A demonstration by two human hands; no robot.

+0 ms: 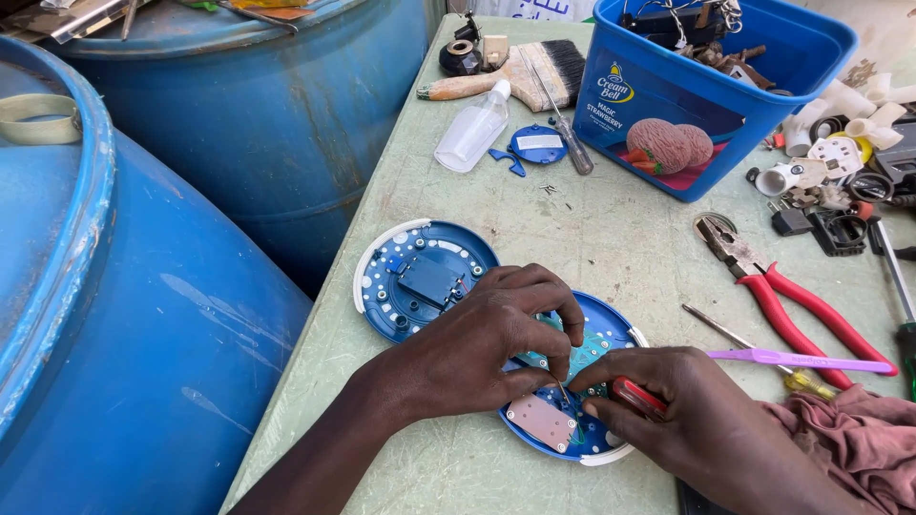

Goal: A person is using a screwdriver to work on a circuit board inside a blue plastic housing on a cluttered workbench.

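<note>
Landmark: blue plastic tub (pixel 668 105), far right of pale green table (pixel 620 248), full of hardware. Just left of it: clear squeeze bottle (pixel 472 129), small blue disc (pixel 539 143), paintbrush (pixel 520 72). Below its right corner: red-handled pliers (pixel 778 296), purple-handled tool (pixel 801 360), maroon cloth (pixel 849 439). Right: white plugs and fittings (pixel 830 153). Far left: two blue drums (pixel 239 124).
</note>
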